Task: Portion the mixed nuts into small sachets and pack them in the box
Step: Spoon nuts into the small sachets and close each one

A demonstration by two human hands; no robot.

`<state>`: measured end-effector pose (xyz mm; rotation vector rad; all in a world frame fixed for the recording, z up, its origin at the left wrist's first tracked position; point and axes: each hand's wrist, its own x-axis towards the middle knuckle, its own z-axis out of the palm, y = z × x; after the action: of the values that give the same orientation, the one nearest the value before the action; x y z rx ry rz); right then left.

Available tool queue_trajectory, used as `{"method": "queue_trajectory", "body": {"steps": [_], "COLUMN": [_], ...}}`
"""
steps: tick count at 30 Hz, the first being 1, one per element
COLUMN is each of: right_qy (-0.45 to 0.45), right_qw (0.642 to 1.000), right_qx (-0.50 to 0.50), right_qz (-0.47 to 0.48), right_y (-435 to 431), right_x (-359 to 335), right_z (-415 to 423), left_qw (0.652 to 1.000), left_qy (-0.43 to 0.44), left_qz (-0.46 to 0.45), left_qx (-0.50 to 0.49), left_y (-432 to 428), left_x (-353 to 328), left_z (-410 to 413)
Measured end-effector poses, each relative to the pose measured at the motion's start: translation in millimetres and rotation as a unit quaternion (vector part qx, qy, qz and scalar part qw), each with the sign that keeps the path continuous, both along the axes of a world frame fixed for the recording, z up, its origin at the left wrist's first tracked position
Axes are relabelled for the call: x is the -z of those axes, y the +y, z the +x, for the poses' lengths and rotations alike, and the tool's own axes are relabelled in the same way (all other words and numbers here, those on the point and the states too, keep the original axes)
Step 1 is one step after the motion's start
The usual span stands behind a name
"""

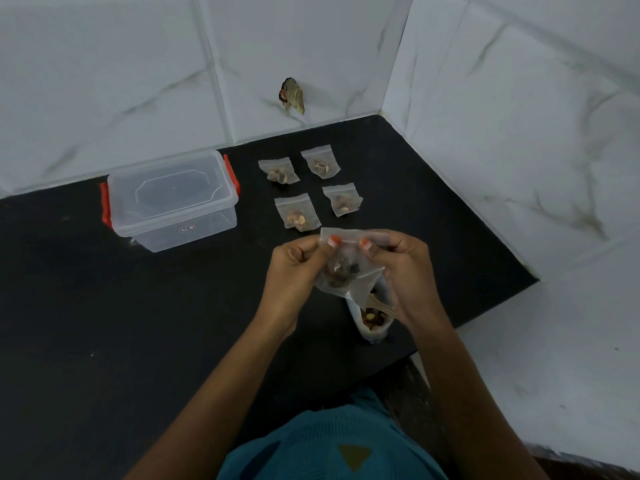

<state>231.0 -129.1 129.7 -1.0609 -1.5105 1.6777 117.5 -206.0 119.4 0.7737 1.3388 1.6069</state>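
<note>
Left hand (294,268) and right hand (405,268) pinch sachet (346,270) by zip edge, seam lying left-right | lidded box (207,230) upper left, nearer left hand.

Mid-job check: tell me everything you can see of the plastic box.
The plastic box is clear and rectangular, with its lid on, orange-red latches at both short ends and a small label on its near wall. It stands upright on the black counter, left of four filled sachets. No sachets show inside; nothing else touches it.
</note>
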Motion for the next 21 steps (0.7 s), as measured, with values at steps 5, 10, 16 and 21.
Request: {"method": "queue_trajectory", "body": {"steps": [5, 10, 16, 21], "right_qy": [-0.006, -0.025, -0.089, -0.044], "right_qw": [1.0, 0.998, 0.991, 0.998], "right_qx": [-0.015, -0.047, -0.001, -0.033], "right_qz": [0.017, 0.033, 0.103, 0.029], "right_y": [1.5, 8.3, 18.7, 29.1], "right_x": [2.1, 1.5, 5.8, 4.5], "right_z": [0.2, 1.9, -1.2, -2.4], "left_qw": [0.999, 0.998, 0.999, 0.999], "left_qy": [0.031, 0.022, 0.032, 0.034], "left_qz": [0.004, 0.011, -0.006, -0.029], "left_qx": [-0.039, -0.056, 0.04, 0.013], "left_y": [3.6, 6.8, 8.6, 19.3], "left_x": [4.0, 4.0, 5.4, 8.1], "left_z": [0.7, -0.3, -6.9, -15.5]}}
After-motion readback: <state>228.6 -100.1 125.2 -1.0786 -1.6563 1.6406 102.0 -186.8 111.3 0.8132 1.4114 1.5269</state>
